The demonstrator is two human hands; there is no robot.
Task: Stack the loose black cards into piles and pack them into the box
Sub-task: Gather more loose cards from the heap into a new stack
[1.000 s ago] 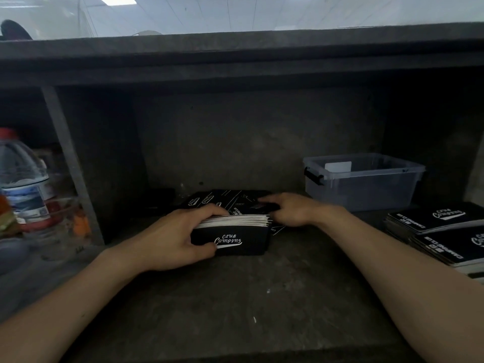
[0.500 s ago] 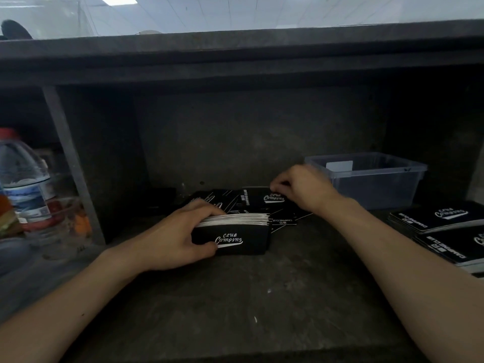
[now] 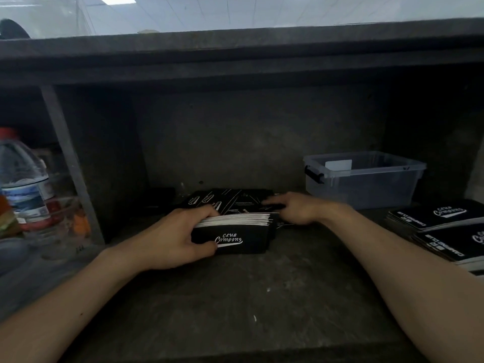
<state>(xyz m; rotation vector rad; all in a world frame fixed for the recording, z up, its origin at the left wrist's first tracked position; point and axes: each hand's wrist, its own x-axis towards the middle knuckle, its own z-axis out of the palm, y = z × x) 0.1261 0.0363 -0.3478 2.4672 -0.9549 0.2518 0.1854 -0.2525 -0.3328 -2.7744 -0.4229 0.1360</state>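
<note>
Pile-building step: the left hand (image 3: 175, 238) holds the upright card stack (image 3: 235, 233) in a pinching grip, while the right hand (image 3: 297, 208), grip spread, touches loose cards (image 3: 235, 201) behind the stack; the next move likely draws one card onto that stack.

Dim, shadowy, wide-angle edge distortion

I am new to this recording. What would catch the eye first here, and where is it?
The left hand, at the centre of the shelf, grips a thick stack of black cards standing on edge, white lettering toward the camera. Behind it the right hand reaches with straight fingers onto the loose cards. A clear plastic box sits at the back right.
</note>
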